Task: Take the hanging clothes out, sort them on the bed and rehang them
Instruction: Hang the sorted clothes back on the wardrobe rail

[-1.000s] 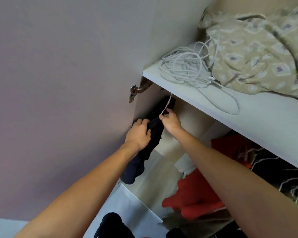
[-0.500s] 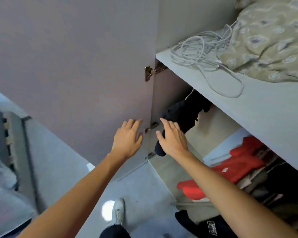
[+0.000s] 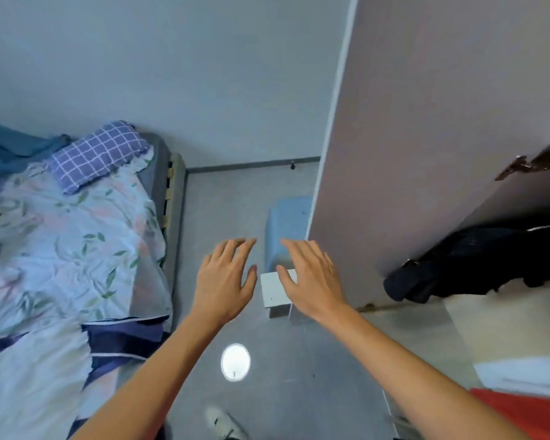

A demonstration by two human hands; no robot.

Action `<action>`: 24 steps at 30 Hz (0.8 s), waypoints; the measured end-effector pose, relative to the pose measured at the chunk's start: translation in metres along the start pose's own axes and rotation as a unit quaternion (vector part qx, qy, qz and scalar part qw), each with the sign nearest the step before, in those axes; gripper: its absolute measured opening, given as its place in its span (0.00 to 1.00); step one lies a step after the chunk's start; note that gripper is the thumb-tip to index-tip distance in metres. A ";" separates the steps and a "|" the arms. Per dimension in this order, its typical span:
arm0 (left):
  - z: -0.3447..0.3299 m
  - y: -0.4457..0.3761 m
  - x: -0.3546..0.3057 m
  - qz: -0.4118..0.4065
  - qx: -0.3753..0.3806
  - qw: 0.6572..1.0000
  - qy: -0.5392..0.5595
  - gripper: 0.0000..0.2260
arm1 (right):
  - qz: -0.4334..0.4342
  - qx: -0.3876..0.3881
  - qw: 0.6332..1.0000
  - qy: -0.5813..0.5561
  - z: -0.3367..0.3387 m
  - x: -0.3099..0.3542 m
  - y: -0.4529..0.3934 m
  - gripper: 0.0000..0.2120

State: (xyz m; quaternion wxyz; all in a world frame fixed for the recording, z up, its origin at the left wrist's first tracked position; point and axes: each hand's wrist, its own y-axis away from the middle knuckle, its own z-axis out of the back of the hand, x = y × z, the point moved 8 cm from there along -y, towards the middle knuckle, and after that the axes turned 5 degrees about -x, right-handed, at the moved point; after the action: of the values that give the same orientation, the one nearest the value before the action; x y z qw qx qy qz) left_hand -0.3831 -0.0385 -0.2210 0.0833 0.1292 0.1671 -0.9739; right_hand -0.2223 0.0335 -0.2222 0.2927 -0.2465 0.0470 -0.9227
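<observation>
A dark navy garment [image 3: 477, 262] hangs inside the wardrobe at the right, past the open door [image 3: 426, 122]. A red garment [image 3: 527, 411] shows at the lower right corner. The bed [image 3: 70, 249] with a floral cover fills the left side, and dark blue and white cloth [image 3: 121, 341] lies on its near end. My left hand [image 3: 226, 277] and my right hand [image 3: 311, 277] hover side by side over the floor between bed and wardrobe. Both have straight, spread fingers and hold nothing.
A checked purple pillow [image 3: 99, 154] lies at the head of the bed. A light blue stool [image 3: 286, 230] and a small white box [image 3: 275, 290] stand on the grey floor by the door edge. A bright round light reflection [image 3: 235, 362] shows on the floor.
Both hands let go of the dark garment and drew back from the wardrobe. My view swung left and down, so the bed and floor now show.
</observation>
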 end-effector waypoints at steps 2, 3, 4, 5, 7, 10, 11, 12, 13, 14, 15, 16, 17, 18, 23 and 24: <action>0.021 0.010 0.063 0.044 -0.012 0.999 0.003 0.23 | 0.023 0.017 1.000 -0.007 -0.031 0.049 -0.023 0.25; 0.032 0.015 0.094 0.067 -0.021 0.998 0.005 0.24 | 0.032 0.024 0.999 -0.012 -0.046 0.073 -0.035 0.26; 0.042 0.021 0.125 0.090 -0.031 0.995 0.003 0.25 | 0.043 0.032 0.998 -0.018 -0.059 0.096 -0.046 0.26; 0.053 0.027 0.156 0.112 -0.041 0.993 -0.003 0.25 | 0.055 0.037 0.998 -0.023 -0.073 0.119 -0.058 0.26; 0.069 0.043 0.212 0.154 -0.050 0.987 -0.020 0.26 | 0.082 0.046 0.995 -0.025 -0.097 0.161 -0.079 0.26; 0.088 0.076 0.285 0.227 -0.058 0.972 -0.036 0.26 | 0.134 0.074 0.988 -0.026 -0.136 0.222 -0.100 0.26; 0.094 0.090 0.305 0.254 -0.062 0.964 -0.041 0.26 | 0.155 0.087 0.984 -0.028 -0.149 0.243 -0.104 0.26; 0.100 0.104 0.324 0.278 -0.068 0.957 -0.048 0.26 | 0.178 0.099 0.979 -0.030 -0.164 0.265 -0.108 0.26; 0.106 0.119 0.340 0.301 -0.074 0.949 -0.056 0.26 | 0.201 0.111 0.973 -0.035 -0.178 0.286 -0.111 0.26; 0.113 0.135 0.354 0.324 -0.080 0.940 -0.065 0.26 | 0.224 0.123 0.966 -0.044 -0.192 0.308 -0.113 0.26; 0.119 0.151 0.368 0.348 -0.086 0.931 -0.072 0.26 | 0.246 0.136 0.958 -0.054 -0.206 0.330 -0.116 0.25; 0.126 0.168 0.381 0.372 -0.090 0.921 -0.081 0.26 | 0.268 0.150 0.950 -0.064 -0.220 0.352 -0.117 0.25; 0.132 0.184 0.393 0.395 -0.092 0.910 -0.091 0.26 | 0.288 0.166 0.940 -0.073 -0.235 0.374 -0.119 0.25; 0.138 0.200 0.404 0.419 -0.092 0.898 -0.102 0.26 | 0.309 0.182 0.930 -0.081 -0.250 0.395 -0.120 0.26; 0.172 0.280 0.439 0.551 -0.108 0.813 -0.153 0.26 | 0.426 0.255 0.860 -0.114 -0.317 0.491 -0.109 0.26; 0.177 0.295 0.440 0.573 -0.113 0.795 -0.164 0.26 | 0.450 0.267 0.844 -0.119 -0.326 0.508 -0.104 0.25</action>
State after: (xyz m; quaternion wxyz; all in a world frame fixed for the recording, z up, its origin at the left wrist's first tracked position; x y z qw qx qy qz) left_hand -0.7815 -0.4273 -0.2724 0.6660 0.0297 0.1554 -0.7290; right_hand -0.7930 -0.1854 -0.2662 0.7338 -0.2183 -0.1304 -0.6300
